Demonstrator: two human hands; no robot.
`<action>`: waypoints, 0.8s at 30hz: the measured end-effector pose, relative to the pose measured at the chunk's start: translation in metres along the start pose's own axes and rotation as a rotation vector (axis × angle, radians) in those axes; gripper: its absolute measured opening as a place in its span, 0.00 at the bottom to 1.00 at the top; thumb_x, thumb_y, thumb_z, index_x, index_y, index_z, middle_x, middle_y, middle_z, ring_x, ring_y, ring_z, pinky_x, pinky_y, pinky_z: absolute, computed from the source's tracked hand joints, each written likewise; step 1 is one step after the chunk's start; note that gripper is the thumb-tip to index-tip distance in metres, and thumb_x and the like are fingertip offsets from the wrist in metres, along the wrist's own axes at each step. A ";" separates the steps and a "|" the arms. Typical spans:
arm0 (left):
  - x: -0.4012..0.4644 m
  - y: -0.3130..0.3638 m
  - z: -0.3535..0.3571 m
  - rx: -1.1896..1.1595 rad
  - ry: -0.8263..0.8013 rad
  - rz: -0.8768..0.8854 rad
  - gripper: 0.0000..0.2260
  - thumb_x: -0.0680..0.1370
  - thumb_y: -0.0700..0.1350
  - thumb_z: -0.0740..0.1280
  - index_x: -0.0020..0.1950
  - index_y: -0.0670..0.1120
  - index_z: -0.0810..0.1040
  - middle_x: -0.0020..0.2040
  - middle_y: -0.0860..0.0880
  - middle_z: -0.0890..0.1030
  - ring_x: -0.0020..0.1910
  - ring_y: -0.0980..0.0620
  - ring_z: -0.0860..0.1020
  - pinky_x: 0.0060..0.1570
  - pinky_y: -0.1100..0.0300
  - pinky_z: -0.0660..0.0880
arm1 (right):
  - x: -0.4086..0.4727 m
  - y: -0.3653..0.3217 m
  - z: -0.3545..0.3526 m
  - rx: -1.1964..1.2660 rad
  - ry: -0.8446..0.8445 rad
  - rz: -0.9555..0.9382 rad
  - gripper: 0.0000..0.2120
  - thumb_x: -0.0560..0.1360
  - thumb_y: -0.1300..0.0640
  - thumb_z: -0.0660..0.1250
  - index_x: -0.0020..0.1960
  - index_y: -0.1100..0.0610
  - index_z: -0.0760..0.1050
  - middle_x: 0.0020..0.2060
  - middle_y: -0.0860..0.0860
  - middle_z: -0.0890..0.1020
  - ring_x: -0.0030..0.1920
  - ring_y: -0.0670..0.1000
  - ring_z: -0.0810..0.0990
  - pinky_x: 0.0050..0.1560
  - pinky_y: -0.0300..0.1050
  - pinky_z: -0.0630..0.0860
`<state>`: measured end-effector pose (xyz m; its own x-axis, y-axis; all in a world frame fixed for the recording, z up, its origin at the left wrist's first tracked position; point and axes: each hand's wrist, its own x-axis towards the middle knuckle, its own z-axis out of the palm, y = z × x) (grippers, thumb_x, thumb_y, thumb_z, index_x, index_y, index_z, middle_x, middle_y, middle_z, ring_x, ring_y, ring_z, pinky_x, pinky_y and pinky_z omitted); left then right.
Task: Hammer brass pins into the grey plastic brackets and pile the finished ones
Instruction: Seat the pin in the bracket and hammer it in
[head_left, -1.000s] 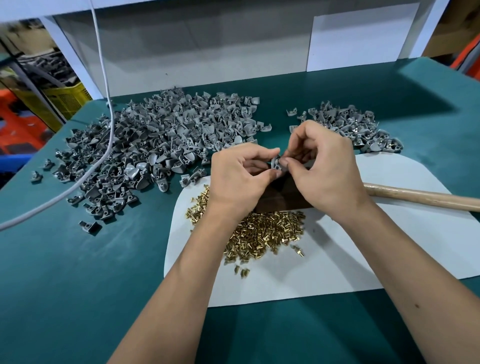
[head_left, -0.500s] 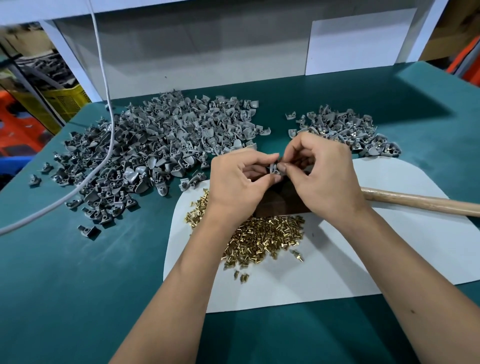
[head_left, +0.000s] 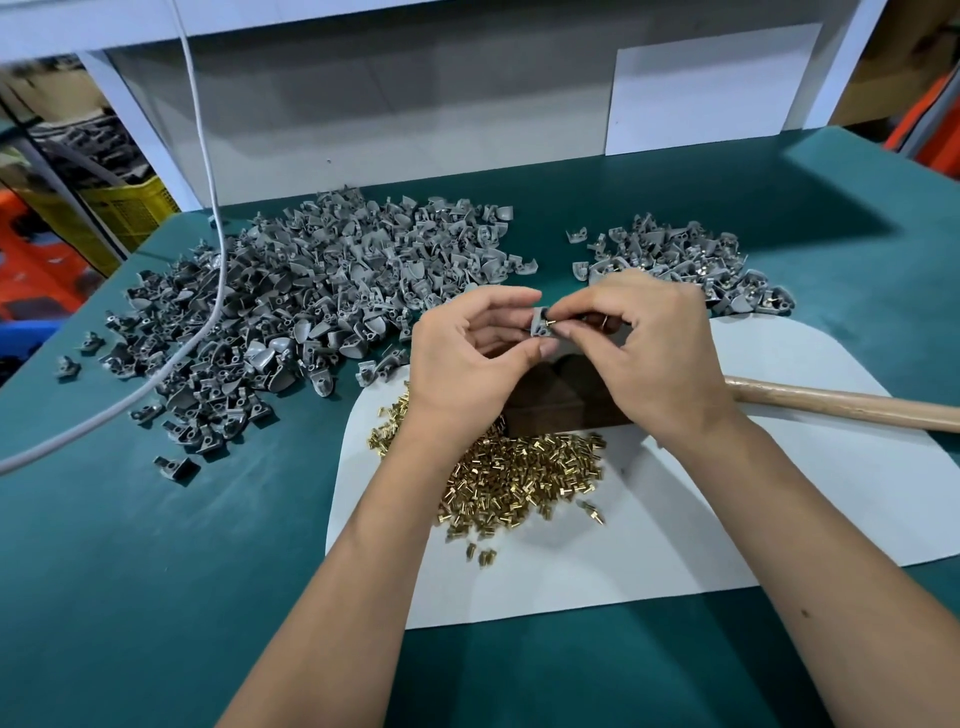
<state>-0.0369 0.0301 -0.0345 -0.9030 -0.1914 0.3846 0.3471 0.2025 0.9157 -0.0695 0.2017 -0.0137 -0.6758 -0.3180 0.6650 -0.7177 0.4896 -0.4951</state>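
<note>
Little has shifted since a second ago: both hands stay raised over the dark block (head_left: 566, 402). Left hand (head_left: 470, 358) pinches one grey bracket (head_left: 540, 323) between thumb and forefinger; right hand (head_left: 644, 343) pinches a brass pin (head_left: 554, 323) at its right side, shaft lying roughly crosswise toward the bracket. Hammer handle (head_left: 841, 405) lies on the surface nearer the right hand.

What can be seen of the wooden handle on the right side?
The wooden handle is a pale, smooth, round stick that looks like bare wood. It lies flat on the white sheet, running in from the right edge toward the middle. Its inner end disappears behind the right hand, so no head shows. Neither hand grips it.
</note>
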 end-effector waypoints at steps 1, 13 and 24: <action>0.001 0.000 0.000 -0.010 0.000 0.001 0.13 0.71 0.36 0.79 0.55 0.43 0.84 0.47 0.44 0.87 0.46 0.47 0.86 0.52 0.55 0.83 | 0.001 0.000 -0.001 -0.007 0.003 -0.016 0.03 0.75 0.59 0.75 0.48 0.55 0.86 0.42 0.46 0.85 0.46 0.45 0.81 0.51 0.39 0.76; 0.002 -0.001 0.001 -0.187 -0.032 -0.038 0.13 0.73 0.34 0.76 0.57 0.43 0.85 0.50 0.44 0.87 0.51 0.46 0.86 0.57 0.50 0.81 | 0.002 0.000 0.001 0.013 0.014 0.052 0.03 0.77 0.61 0.71 0.49 0.58 0.84 0.43 0.48 0.84 0.46 0.47 0.80 0.50 0.43 0.78; 0.000 0.000 -0.002 -0.250 -0.025 -0.057 0.14 0.70 0.33 0.77 0.53 0.44 0.86 0.46 0.42 0.87 0.47 0.46 0.86 0.54 0.51 0.83 | 0.002 -0.005 0.001 0.077 -0.034 0.128 0.02 0.75 0.61 0.73 0.46 0.56 0.84 0.39 0.45 0.84 0.41 0.44 0.81 0.44 0.32 0.74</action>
<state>-0.0363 0.0281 -0.0345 -0.9278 -0.1716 0.3312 0.3443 -0.0524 0.9374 -0.0677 0.1976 -0.0104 -0.7669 -0.2848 0.5751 -0.6352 0.4645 -0.6171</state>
